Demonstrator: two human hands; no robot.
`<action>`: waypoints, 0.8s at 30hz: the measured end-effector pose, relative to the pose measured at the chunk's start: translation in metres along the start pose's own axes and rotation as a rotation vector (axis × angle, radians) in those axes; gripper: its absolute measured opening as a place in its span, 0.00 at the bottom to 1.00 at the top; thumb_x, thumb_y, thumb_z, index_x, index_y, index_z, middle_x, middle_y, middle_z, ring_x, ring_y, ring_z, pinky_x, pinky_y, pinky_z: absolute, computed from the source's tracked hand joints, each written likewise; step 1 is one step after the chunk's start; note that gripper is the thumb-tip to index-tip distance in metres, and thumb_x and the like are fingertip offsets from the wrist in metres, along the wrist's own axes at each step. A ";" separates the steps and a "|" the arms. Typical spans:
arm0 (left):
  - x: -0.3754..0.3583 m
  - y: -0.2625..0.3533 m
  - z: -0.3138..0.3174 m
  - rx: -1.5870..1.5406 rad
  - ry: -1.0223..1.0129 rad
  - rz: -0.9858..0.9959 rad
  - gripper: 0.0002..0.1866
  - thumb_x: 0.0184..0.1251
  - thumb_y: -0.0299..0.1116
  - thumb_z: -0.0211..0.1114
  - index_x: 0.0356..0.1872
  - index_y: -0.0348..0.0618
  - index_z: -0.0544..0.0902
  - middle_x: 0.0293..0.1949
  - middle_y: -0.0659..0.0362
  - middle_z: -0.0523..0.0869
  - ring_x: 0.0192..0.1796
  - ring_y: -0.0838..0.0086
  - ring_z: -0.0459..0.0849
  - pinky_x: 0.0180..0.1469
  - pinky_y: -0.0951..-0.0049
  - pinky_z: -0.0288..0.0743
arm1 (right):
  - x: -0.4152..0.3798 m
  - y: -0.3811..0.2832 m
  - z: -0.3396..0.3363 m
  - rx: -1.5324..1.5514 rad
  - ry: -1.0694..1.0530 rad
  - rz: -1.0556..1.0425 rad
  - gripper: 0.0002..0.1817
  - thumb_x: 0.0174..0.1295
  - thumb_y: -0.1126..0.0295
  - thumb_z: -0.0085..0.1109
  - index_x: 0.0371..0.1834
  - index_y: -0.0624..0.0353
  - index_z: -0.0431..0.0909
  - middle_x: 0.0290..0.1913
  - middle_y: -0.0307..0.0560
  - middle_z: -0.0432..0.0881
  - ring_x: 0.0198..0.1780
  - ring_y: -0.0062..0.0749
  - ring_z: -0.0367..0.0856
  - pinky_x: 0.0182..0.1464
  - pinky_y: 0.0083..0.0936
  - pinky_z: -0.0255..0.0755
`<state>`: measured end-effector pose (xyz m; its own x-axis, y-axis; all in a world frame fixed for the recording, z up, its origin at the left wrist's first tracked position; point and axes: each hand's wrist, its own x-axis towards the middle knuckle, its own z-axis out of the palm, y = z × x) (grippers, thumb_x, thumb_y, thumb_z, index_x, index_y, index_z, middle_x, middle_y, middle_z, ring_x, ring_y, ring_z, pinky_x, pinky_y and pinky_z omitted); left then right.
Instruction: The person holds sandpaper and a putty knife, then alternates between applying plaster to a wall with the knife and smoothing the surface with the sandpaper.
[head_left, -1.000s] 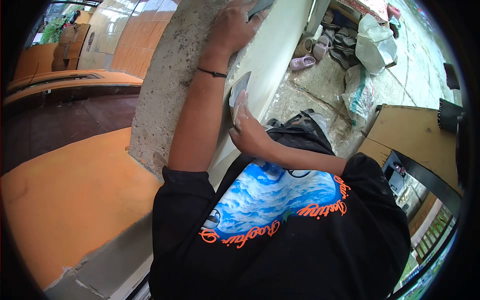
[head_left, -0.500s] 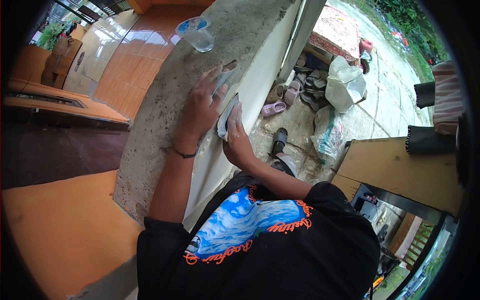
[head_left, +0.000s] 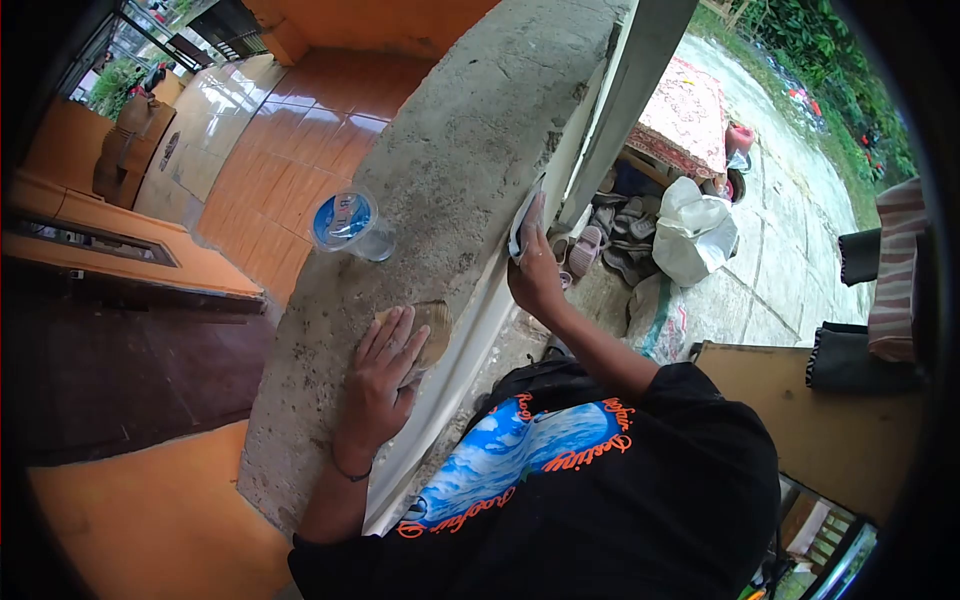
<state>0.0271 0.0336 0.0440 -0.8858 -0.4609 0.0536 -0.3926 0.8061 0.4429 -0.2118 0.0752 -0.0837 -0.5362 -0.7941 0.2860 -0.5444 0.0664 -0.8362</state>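
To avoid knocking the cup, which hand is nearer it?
Left. The left hand is over the ledge, on the body side of the cup; the right hand is farther off, by the ledge's edge.

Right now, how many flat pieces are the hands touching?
2: a tan flat piece under the left hand, on the grey concrete ledge; a thin grey piece under the right hand, by its edge. Fingers may hide others.

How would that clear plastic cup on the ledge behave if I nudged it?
The cup looks apt to tip, its base being narrower than its rim. Its thin, see-through wall suggests something light that would probably flex if squeezed.
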 end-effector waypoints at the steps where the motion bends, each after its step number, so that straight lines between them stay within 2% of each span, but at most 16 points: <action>1: -0.001 0.000 0.000 0.043 -0.030 0.003 0.25 0.55 0.25 0.55 0.58 0.38 0.71 0.64 0.49 0.67 0.68 0.56 0.61 0.69 0.57 0.50 | 0.007 0.008 -0.003 0.005 -0.016 0.000 0.45 0.45 0.88 0.44 0.69 0.71 0.32 0.68 0.76 0.40 0.70 0.64 0.39 0.69 0.39 0.45; 2: 0.000 0.000 -0.001 0.058 -0.046 0.011 0.29 0.49 0.24 0.58 0.58 0.39 0.71 0.64 0.47 0.65 0.68 0.55 0.60 0.69 0.56 0.50 | 0.015 0.013 -0.007 -0.018 -0.012 0.002 0.44 0.48 0.87 0.43 0.68 0.71 0.31 0.68 0.76 0.40 0.70 0.63 0.40 0.69 0.39 0.47; 5: 0.001 0.000 -0.002 0.076 -0.054 0.017 0.30 0.47 0.24 0.58 0.58 0.39 0.71 0.64 0.46 0.65 0.68 0.55 0.60 0.69 0.55 0.50 | 0.045 0.032 -0.019 -0.026 0.022 0.074 0.44 0.51 0.85 0.44 0.70 0.65 0.31 0.67 0.75 0.48 0.67 0.63 0.51 0.65 0.37 0.55; 7: 0.001 0.002 -0.004 0.069 -0.059 0.007 0.31 0.45 0.24 0.59 0.58 0.39 0.71 0.64 0.46 0.65 0.68 0.55 0.60 0.69 0.55 0.50 | 0.077 0.054 -0.029 -0.095 0.107 0.002 0.43 0.52 0.84 0.42 0.70 0.64 0.30 0.58 0.76 0.64 0.58 0.65 0.66 0.56 0.41 0.63; 8: 0.003 0.003 -0.005 0.064 -0.073 0.010 0.32 0.44 0.23 0.59 0.58 0.39 0.71 0.64 0.45 0.65 0.68 0.55 0.60 0.69 0.55 0.49 | 0.095 0.068 -0.040 -0.167 0.059 0.083 0.43 0.51 0.82 0.42 0.70 0.63 0.31 0.51 0.75 0.71 0.52 0.65 0.71 0.53 0.42 0.65; 9: 0.004 0.003 -0.003 0.055 -0.062 0.018 0.32 0.44 0.23 0.59 0.58 0.39 0.71 0.64 0.45 0.65 0.68 0.55 0.60 0.69 0.55 0.49 | 0.116 0.096 -0.048 -0.187 0.007 0.133 0.44 0.48 0.81 0.42 0.70 0.62 0.31 0.46 0.74 0.74 0.50 0.65 0.72 0.51 0.43 0.66; 11: 0.002 0.002 -0.002 0.073 -0.065 0.014 0.33 0.42 0.23 0.59 0.58 0.39 0.71 0.64 0.46 0.64 0.69 0.55 0.59 0.69 0.55 0.49 | 0.149 0.117 -0.066 -0.235 -0.027 0.224 0.45 0.46 0.80 0.41 0.70 0.61 0.30 0.46 0.75 0.74 0.49 0.65 0.73 0.49 0.45 0.67; 13: 0.002 0.002 -0.004 0.076 -0.067 0.020 0.33 0.42 0.23 0.59 0.58 0.40 0.71 0.65 0.46 0.64 0.69 0.55 0.59 0.69 0.55 0.49 | 0.174 0.144 -0.077 -0.297 -0.019 0.208 0.40 0.53 0.76 0.41 0.70 0.62 0.37 0.46 0.74 0.74 0.48 0.65 0.73 0.49 0.45 0.67; 14: 0.004 0.003 -0.003 0.081 -0.075 0.010 0.33 0.42 0.23 0.59 0.59 0.40 0.71 0.65 0.46 0.64 0.69 0.55 0.59 0.69 0.55 0.49 | 0.184 0.156 -0.082 -0.305 -0.019 0.199 0.40 0.53 0.76 0.41 0.70 0.62 0.37 0.46 0.74 0.74 0.48 0.65 0.73 0.49 0.45 0.67; 16: 0.008 0.003 -0.005 0.071 -0.064 0.004 0.34 0.41 0.23 0.59 0.59 0.40 0.71 0.65 0.46 0.64 0.69 0.55 0.59 0.69 0.55 0.49 | 0.206 0.172 -0.087 -0.378 0.083 0.193 0.32 0.60 0.70 0.42 0.68 0.63 0.47 0.44 0.73 0.76 0.46 0.65 0.75 0.48 0.45 0.69; 17: 0.006 0.003 -0.005 0.062 -0.081 -0.003 0.34 0.41 0.23 0.59 0.59 0.40 0.71 0.65 0.46 0.64 0.69 0.55 0.58 0.69 0.55 0.48 | 0.218 0.175 -0.095 -0.240 0.085 0.179 0.28 0.65 0.64 0.41 0.66 0.65 0.53 0.45 0.74 0.75 0.50 0.62 0.74 0.50 0.42 0.68; 19: 0.007 0.001 -0.003 0.077 -0.084 -0.004 0.34 0.41 0.22 0.59 0.59 0.40 0.71 0.65 0.46 0.64 0.69 0.55 0.58 0.69 0.55 0.48 | 0.236 0.156 -0.115 0.044 -0.035 0.470 0.28 0.64 0.64 0.41 0.66 0.63 0.53 0.45 0.73 0.76 0.51 0.62 0.74 0.52 0.40 0.68; 20: 0.006 0.001 -0.002 0.092 -0.079 0.008 0.34 0.41 0.22 0.59 0.59 0.40 0.71 0.65 0.46 0.64 0.69 0.55 0.58 0.70 0.55 0.48 | 0.229 0.158 -0.112 0.046 -0.041 0.490 0.28 0.64 0.64 0.41 0.66 0.63 0.53 0.45 0.73 0.76 0.51 0.62 0.74 0.52 0.40 0.68; 22: 0.006 0.004 -0.004 0.075 -0.106 -0.009 0.34 0.41 0.22 0.58 0.59 0.40 0.71 0.65 0.46 0.64 0.69 0.55 0.59 0.70 0.55 0.48 | 0.222 0.158 -0.102 -0.052 0.023 0.306 0.26 0.64 0.64 0.41 0.65 0.63 0.54 0.43 0.72 0.77 0.48 0.63 0.76 0.48 0.41 0.70; 23: 0.009 0.004 -0.005 0.063 -0.108 -0.026 0.34 0.41 0.22 0.58 0.59 0.40 0.71 0.65 0.46 0.64 0.69 0.55 0.59 0.70 0.55 0.48 | 0.216 0.153 -0.093 -0.052 0.025 0.305 0.26 0.64 0.64 0.41 0.65 0.63 0.54 0.43 0.72 0.77 0.48 0.63 0.76 0.48 0.41 0.70; 24: 0.013 0.003 -0.003 0.058 -0.103 -0.024 0.34 0.41 0.22 0.58 0.59 0.40 0.71 0.65 0.46 0.64 0.69 0.55 0.59 0.70 0.55 0.48 | 0.203 0.149 -0.085 -0.193 0.172 0.083 0.25 0.63 0.66 0.41 0.62 0.65 0.56 0.40 0.71 0.77 0.44 0.63 0.77 0.44 0.42 0.71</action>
<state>0.0154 0.0288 0.0489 -0.8954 -0.4424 -0.0499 -0.4252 0.8166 0.3903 -0.4565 -0.0254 -0.1105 -0.6767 -0.6682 0.3093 -0.5980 0.2536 -0.7604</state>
